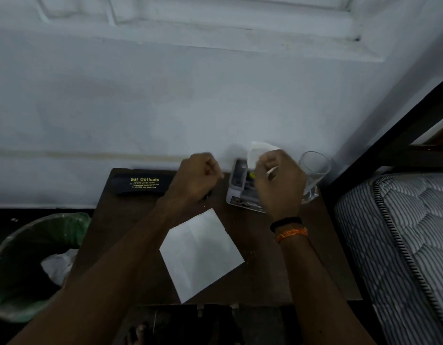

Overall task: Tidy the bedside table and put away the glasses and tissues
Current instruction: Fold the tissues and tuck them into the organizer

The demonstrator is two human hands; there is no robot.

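Note:
On the dark wooden bedside table (272, 270), a black glasses case (140, 183) with gold lettering lies shut at the back left. A folded white tissue (201, 255) lies flat in the middle. At the back, my right hand (280, 180) is closed on a white tissue (259, 151) that sticks up above a grey tissue pack (238, 185). My left hand (196, 180) is clenched in a fist just left of the pack; something small and dark shows under it, and I cannot tell what. No glasses are visible.
An empty clear drinking glass (314, 175) stands at the table's back right corner, close to my right hand. A green bin (33, 265) with white paper inside sits on the floor to the left. A bed frame and striped mattress (402, 245) border the right side. The wall is right behind.

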